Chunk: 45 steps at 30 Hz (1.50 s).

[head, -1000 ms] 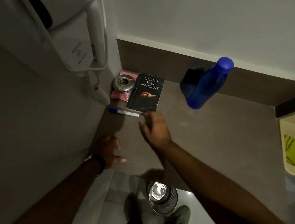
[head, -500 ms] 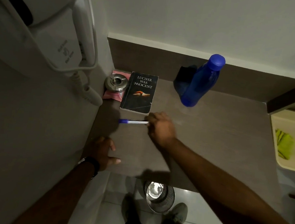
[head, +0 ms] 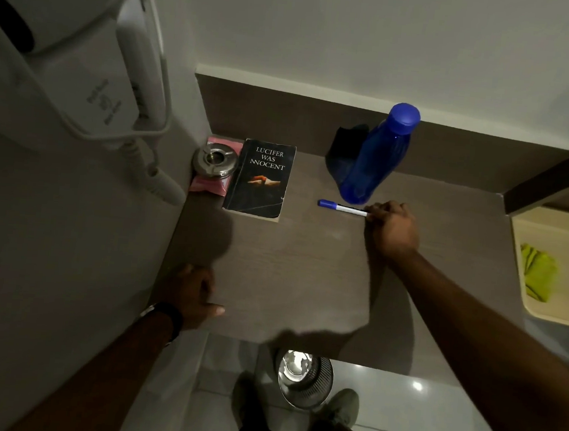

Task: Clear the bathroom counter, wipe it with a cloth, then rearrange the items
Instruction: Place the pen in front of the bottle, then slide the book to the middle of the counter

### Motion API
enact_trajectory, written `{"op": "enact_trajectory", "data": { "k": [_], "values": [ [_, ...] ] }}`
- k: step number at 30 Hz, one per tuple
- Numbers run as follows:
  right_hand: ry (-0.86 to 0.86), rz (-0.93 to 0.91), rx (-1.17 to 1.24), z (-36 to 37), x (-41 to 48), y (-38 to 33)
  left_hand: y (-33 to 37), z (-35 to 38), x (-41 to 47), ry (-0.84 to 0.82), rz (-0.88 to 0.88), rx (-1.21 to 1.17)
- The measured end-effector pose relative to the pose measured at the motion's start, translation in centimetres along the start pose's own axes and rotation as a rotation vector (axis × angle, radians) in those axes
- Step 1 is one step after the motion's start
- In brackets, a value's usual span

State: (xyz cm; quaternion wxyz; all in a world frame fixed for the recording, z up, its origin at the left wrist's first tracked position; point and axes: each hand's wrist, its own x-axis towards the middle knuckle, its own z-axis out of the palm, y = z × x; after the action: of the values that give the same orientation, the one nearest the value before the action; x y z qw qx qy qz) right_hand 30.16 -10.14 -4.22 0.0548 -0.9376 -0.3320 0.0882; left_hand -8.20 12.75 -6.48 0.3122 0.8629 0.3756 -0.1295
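Note:
On the brown counter (head: 305, 272), my right hand (head: 392, 230) grips the end of a white pen with a blue cap (head: 342, 208), just in front of the upright blue bottle (head: 376, 154). A dark paperback book (head: 262, 179) lies at the back left, beside a metal ashtray (head: 215, 159) that sits on a pink packet (head: 210, 184). My left hand (head: 190, 293), with a dark wristband, rests on the counter's front left edge and holds nothing. A yellow-green cloth (head: 538, 272) lies in the basin at right.
A white wall-mounted hair dryer (head: 92, 71) hangs over the left wall. The cream basin (head: 523, 305) borders the counter's right side. Below the front edge, a metal mesh bin (head: 306, 379) stands on the tiled floor by my shoes. A dark object (head: 346, 145) sits behind the bottle.
My right hand has carried the pen from in front of the book rightward to just in front of the blue bottle. The left hand has stayed on the counter edge.

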Motion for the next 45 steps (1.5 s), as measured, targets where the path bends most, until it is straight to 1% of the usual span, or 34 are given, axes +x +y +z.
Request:
{"op": "enact_trajectory", "data": {
  "k": [5,8,10,12,13,15,16,17,18,19,21,23,25,30,36,40,45],
  "values": [
    [0.015,-0.004,0.021,0.1,0.7,0.2,-0.1,0.0,-0.1,0.001,-0.020,-0.027],
    [0.011,0.050,0.039,0.1,0.9,0.2,-0.1,0.1,-0.1,0.007,-0.027,-0.014],
    [0.085,0.125,0.136,0.1,0.2,-0.8,-0.3,0.0,-0.2,0.022,-0.034,-0.009],
    [0.145,0.115,0.280,0.5,-1.3,-3.1,-0.3,0.0,-0.2,0.036,-0.032,0.004],
    [0.112,0.074,0.350,0.9,-2.1,-4.8,-0.3,0.1,-0.2,0.038,-0.032,0.005],
    [-0.053,0.022,0.517,1.9,-3.1,-9.2,-0.2,0.1,-0.1,0.023,-0.034,-0.009],
    [-0.137,0.054,0.616,2.3,-3.2,-11.6,-0.1,0.1,-0.1,0.010,-0.031,-0.020],
    [-0.203,0.133,0.703,2.7,-3.1,-14.1,0.0,0.1,-0.1,-0.001,-0.023,-0.034],
    [-0.237,0.228,0.737,3.1,-2.7,-16.5,0.0,0.1,0.0,-0.005,-0.017,-0.050],
    [-0.244,0.299,0.708,3.3,-2.2,-18.7,0.1,0.1,0.0,-0.001,-0.020,-0.061],
    [-0.230,0.415,0.576,3.3,-1.1,-22.2,0.3,0.1,-0.1,0.012,-0.033,-0.051],
    [-0.236,0.560,0.515,3.0,-0.2,-23.8,0.5,0.2,0.0,0.004,-0.042,-0.036],
    [-0.234,0.635,0.480,2.9,0.3,-23.8,0.5,0.3,0.0,-0.001,-0.058,-0.033],
    [-0.218,0.531,0.451,2.8,-1.0,-22.0,0.1,0.3,0.0,0.004,-0.060,-0.053],
    [-0.237,0.495,0.430,3.3,-4.3,-20.2,0.2,0.1,-0.1,0.002,-0.051,-0.065],
    [-0.202,0.510,0.419,4.0,-8.3,-18.5,0.3,0.2,-0.2,0.007,-0.043,-0.068],
    [-0.179,0.590,0.405,5.4,-14.4,-14.5,0.3,0.2,0.0,0.008,-0.048,-0.010]
  ]
}}
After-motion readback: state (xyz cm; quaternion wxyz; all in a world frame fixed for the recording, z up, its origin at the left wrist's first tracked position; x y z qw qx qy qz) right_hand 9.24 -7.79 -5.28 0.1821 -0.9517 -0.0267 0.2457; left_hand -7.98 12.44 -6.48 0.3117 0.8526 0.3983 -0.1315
